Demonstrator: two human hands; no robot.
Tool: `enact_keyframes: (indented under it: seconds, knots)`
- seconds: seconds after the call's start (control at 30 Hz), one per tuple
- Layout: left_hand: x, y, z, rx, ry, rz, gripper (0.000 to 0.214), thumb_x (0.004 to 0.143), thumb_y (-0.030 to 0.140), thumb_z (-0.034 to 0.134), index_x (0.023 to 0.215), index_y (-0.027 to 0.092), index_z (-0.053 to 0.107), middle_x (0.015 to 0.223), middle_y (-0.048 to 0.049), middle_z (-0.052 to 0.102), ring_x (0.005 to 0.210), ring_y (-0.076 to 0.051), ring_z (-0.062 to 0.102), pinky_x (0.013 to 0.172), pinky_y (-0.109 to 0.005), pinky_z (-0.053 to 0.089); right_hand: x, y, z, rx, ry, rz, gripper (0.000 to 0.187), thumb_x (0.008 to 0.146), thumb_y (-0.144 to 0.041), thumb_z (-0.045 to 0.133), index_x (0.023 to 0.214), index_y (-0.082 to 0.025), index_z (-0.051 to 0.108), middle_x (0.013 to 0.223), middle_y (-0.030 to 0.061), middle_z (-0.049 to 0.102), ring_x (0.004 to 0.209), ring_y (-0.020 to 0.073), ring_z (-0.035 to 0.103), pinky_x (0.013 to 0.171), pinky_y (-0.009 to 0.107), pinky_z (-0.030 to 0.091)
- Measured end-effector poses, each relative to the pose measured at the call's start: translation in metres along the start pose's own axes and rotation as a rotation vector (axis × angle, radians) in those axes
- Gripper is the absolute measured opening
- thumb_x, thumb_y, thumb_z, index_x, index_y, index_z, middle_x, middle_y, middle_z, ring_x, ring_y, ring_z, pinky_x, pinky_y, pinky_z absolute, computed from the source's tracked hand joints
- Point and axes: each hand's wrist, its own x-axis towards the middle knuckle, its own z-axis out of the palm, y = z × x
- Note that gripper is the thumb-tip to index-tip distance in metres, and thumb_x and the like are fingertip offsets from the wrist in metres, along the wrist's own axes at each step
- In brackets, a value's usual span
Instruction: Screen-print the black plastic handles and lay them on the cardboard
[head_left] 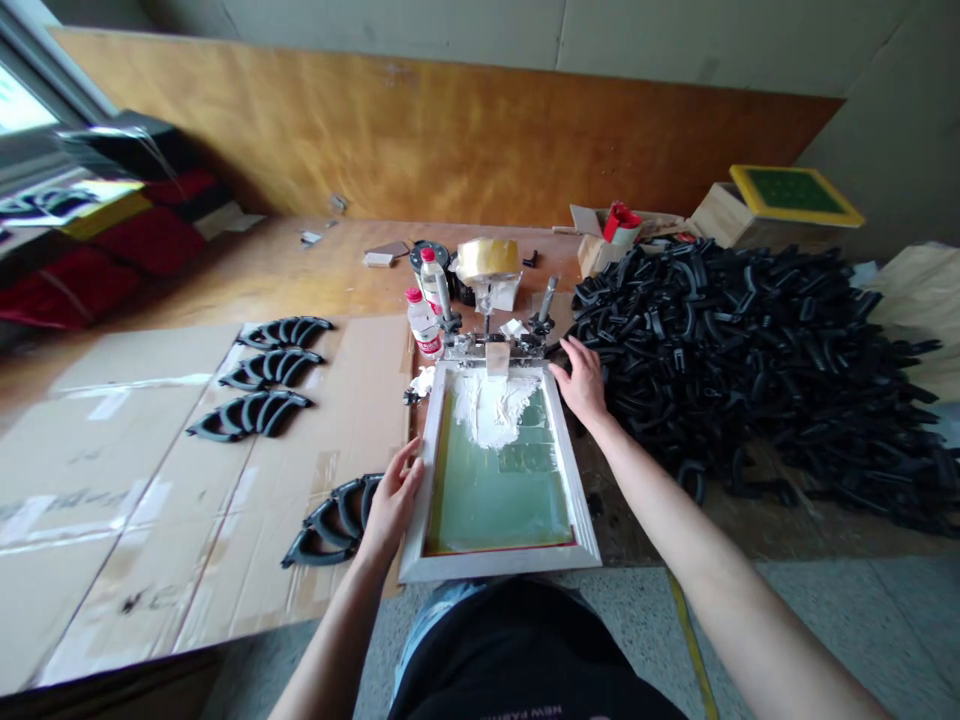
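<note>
A silver-edged screen printing frame (499, 562) lies in front of me, its green mesh carrying a thick smear of white ink (487, 415) at the far end. My left hand (394, 500) grips the frame's left edge, thumb toward the rim. At the far right corner, my right hand (583, 385) touches the frame with its thumb, fingers apart beside the pile of black plastic handles (720, 340). A metal hinge clamp (487, 345) holds the frame's far side. Close to my left hand lies a row of black handles (330, 525), partly covered by it.
More black handles (255, 412) lie in rows on the flattened cardboard (300, 480) at left. Two red-capped bottles (425, 322) and a tape roll (487, 258) stand behind the clamp. A yellow-framed screen (795, 193) rests on a box at the far right.
</note>
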Motion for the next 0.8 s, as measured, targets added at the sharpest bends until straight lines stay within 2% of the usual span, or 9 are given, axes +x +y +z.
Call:
enact_keyframes:
  seconds: [0.07, 0.1, 0.23, 0.3, 0.47, 0.53, 0.67, 0.73, 0.8]
  knots:
    - [0.008, -0.020, 0.007, 0.020, -0.020, -0.033, 0.081, 0.073, 0.066, 0.063, 0.141, 0.023, 0.049, 0.085, -0.0028, 0.072, 0.075, -0.019, 0.065, 0.066, -0.027, 0.050, 0.018, -0.032, 0.005, 0.051, -0.053, -0.143, 0.055, 0.086, -0.028, 0.066, 0.137, -0.015, 0.048, 0.142, 0.0140, 0.047, 0.129, 0.0263, 0.044, 0.108, 0.040, 0.038]
    - [0.012, -0.028, 0.009, 0.036, -0.031, -0.041, 0.082, 0.074, 0.065, 0.063, 0.142, 0.022, 0.048, 0.087, -0.0033, 0.072, 0.078, -0.020, 0.066, 0.069, -0.028, 0.051, 0.024, -0.048, 0.009, 0.060, -0.115, -0.210, 0.054, 0.084, -0.027, 0.068, 0.134, -0.016, 0.050, 0.139, 0.0135, 0.050, 0.126, 0.0266, 0.045, 0.106, 0.039, 0.039]
    - [0.022, -0.042, 0.009, 0.069, -0.057, -0.064, 0.076, 0.076, 0.064, 0.059, 0.139, 0.022, 0.051, 0.093, -0.0052, 0.073, 0.087, -0.022, 0.067, 0.075, -0.030, 0.052, 0.023, -0.090, 0.026, -0.034, -0.434, -0.283, 0.018, 0.087, -0.018, 0.061, 0.104, -0.014, 0.062, 0.105, 0.0112, 0.065, 0.100, 0.0244, 0.057, 0.088, 0.034, 0.046]
    - [0.023, -0.045, 0.008, 0.060, -0.066, -0.073, 0.075, 0.077, 0.064, 0.059, 0.138, 0.021, 0.052, 0.097, -0.0064, 0.073, 0.089, -0.023, 0.068, 0.075, -0.031, 0.052, 0.006, -0.092, 0.026, -0.057, -0.519, -0.334, 0.011, 0.087, -0.014, 0.057, 0.096, -0.014, 0.063, 0.099, 0.0111, 0.066, 0.094, 0.0229, 0.059, 0.082, 0.031, 0.045]
    - [0.021, -0.047, 0.009, 0.006, -0.062, -0.053, 0.073, 0.078, 0.062, 0.059, 0.136, 0.019, 0.054, 0.098, -0.0077, 0.073, 0.094, -0.024, 0.067, 0.084, -0.034, 0.052, -0.022, -0.077, -0.002, 0.100, -0.666, -0.742, 0.014, 0.081, -0.007, 0.056, 0.089, -0.016, 0.064, 0.091, 0.0062, 0.066, 0.089, 0.0193, 0.058, 0.076, 0.027, 0.042]
    - [0.019, -0.044, 0.009, -0.015, -0.057, -0.046, 0.071, 0.078, 0.061, 0.061, 0.135, 0.019, 0.055, 0.097, -0.0074, 0.073, 0.094, -0.024, 0.067, 0.084, -0.033, 0.052, -0.020, -0.074, -0.008, 0.162, -0.686, -0.773, 0.012, 0.081, -0.009, 0.058, 0.085, -0.018, 0.064, 0.087, 0.0036, 0.065, 0.085, 0.0180, 0.058, 0.073, 0.026, 0.041]
    - [0.015, -0.036, 0.008, -0.081, -0.060, -0.082, 0.074, 0.074, 0.060, 0.066, 0.135, 0.020, 0.055, 0.094, -0.0072, 0.073, 0.085, -0.022, 0.069, 0.073, -0.030, 0.053, -0.023, -0.075, 0.003, 0.150, -0.513, -0.648, 0.014, 0.085, -0.010, 0.054, 0.086, -0.018, 0.066, 0.088, 0.0059, 0.064, 0.088, 0.0202, 0.056, 0.075, 0.029, 0.042]
    - [0.014, -0.032, 0.007, -0.094, -0.060, -0.106, 0.076, 0.073, 0.059, 0.068, 0.136, 0.020, 0.054, 0.090, -0.0066, 0.074, 0.078, -0.021, 0.069, 0.067, -0.028, 0.053, -0.034, -0.074, 0.007, 0.144, -0.475, -0.678, 0.018, 0.085, -0.008, 0.052, 0.090, -0.016, 0.066, 0.091, 0.0081, 0.064, 0.091, 0.0215, 0.055, 0.079, 0.031, 0.043]
    - [0.012, -0.029, 0.008, -0.098, -0.061, -0.120, 0.076, 0.073, 0.059, 0.068, 0.136, 0.019, 0.053, 0.088, -0.0061, 0.074, 0.074, -0.020, 0.068, 0.064, -0.027, 0.052, -0.042, -0.072, 0.006, 0.170, -0.503, -0.736, 0.016, 0.084, -0.009, 0.054, 0.092, -0.016, 0.067, 0.091, 0.0077, 0.064, 0.090, 0.0211, 0.056, 0.079, 0.031, 0.044]
